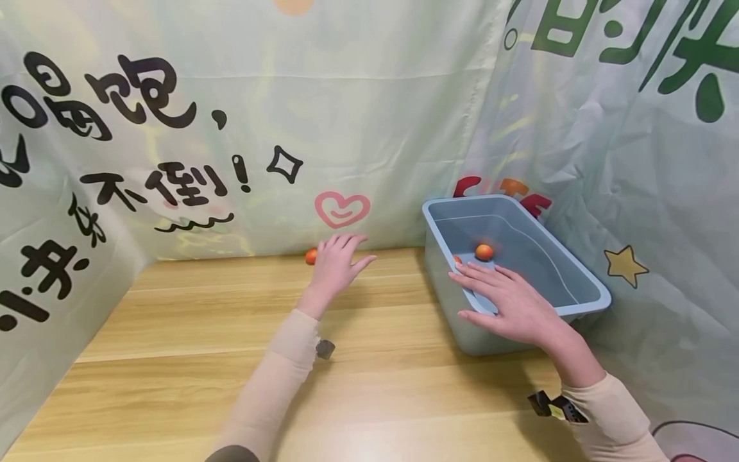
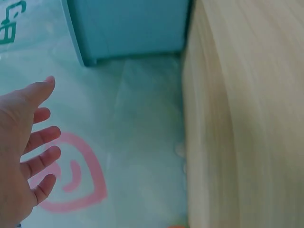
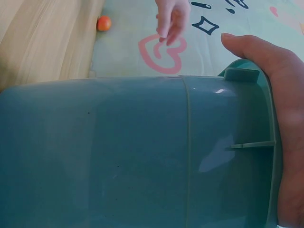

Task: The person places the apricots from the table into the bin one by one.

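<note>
A small round orange-red fruit [image 1: 311, 256] lies at the back of the wooden table, against the wall cloth. My left hand [image 1: 337, 262] hovers just to the right of it, fingers loosely spread and holding nothing; the left wrist view shows the same hand [image 2: 26, 147] with thumb and fingers apart. Over the near left rim of a blue-grey plastic bin [image 1: 441, 240] lies my right hand [image 1: 510, 305], its fingers extended over the edge. Inside the bin is an orange-red fruit [image 1: 484, 252], and another [image 1: 457, 259] peeks out beside the rim, partly hidden by my fingertips.
Printed cloth [image 1: 369, 128] encloses the table [image 1: 202, 346] at the back and both sides. The bin stands at the right, close to the side cloth. Each forearm carries a small dark device [image 1: 325, 349] at the wrist.
</note>
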{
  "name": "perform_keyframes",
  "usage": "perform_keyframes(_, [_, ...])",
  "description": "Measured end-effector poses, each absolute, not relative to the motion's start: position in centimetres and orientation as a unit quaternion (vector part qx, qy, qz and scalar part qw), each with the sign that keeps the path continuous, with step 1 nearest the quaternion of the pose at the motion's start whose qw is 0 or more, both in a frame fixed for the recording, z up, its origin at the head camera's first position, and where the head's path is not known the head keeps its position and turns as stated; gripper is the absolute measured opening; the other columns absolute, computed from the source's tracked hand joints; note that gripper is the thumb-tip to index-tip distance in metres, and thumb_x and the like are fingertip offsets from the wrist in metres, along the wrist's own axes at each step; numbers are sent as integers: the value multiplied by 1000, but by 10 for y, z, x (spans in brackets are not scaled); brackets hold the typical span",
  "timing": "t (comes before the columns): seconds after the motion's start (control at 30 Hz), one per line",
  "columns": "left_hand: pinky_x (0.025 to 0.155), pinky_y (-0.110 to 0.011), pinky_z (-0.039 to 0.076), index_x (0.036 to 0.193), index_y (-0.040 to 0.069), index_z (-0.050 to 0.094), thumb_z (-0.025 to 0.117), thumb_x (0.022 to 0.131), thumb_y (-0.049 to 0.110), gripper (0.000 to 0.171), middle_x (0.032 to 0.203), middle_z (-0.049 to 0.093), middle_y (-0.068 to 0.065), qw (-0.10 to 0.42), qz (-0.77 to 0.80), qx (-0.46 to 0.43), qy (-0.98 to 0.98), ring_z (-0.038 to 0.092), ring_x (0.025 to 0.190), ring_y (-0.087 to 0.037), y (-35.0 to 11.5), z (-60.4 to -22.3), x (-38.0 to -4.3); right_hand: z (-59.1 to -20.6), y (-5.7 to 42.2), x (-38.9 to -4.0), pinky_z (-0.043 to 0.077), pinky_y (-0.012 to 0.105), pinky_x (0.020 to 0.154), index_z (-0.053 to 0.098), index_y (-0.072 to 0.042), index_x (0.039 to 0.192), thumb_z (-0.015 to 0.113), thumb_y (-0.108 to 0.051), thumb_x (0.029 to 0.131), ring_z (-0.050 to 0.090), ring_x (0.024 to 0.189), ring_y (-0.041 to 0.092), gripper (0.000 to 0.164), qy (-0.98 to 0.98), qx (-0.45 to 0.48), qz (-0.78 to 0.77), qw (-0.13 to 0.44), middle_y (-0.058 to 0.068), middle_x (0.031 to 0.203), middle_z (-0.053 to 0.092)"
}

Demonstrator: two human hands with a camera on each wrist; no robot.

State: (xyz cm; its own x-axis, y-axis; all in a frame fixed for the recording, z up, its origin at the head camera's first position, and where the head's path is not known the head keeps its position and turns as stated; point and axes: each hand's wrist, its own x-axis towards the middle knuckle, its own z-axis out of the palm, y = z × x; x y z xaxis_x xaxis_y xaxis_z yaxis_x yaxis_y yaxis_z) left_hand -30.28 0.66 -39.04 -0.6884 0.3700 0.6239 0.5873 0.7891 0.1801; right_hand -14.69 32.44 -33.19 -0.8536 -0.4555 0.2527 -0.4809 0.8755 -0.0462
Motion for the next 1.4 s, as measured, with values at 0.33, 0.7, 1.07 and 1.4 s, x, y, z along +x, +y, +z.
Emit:
perform_keyframes(0.33, [89,-49,41,129,20,60,68,86,51,53,128,63,-6,226,-169,-209,-936,55,117,-32,-39,-410,-310,-332,323,-147,31,53,111,45,-30,146,65,-54,86,42,141,26,68,-960,247,52,121,2,154,42])
perform_keyframes(0.7, [94,-55,37,140,22,49,61,90,54,61,141,51,-11,118,-146,-170,-967,47,126,-38,-67,-422,-324,-331,324,-145,32,52,110,46,-29,146,63,-56,87,42,141,26,67,-959,247,51,127,2,154,43])
perform_keyframes(1.07, [94,-58,37,144,20,45,65,90,47,63,140,51,-15,75,-109,-170,-976,48,124,-41,-83,-431,-347,-332,323,-146,34,53,109,48,-26,144,66,-51,86,44,140,26,66,-956,253,49,138,3,151,46])
perform_keyframes(1.4, [99,-63,36,145,19,43,65,91,43,63,139,51,-17,67,-28,-200,-977,48,125,-43,-87,-435,-365,-332,323,-146,33,54,110,44,-28,147,64,-52,87,41,142,26,67,-960,246,50,125,2,154,42])
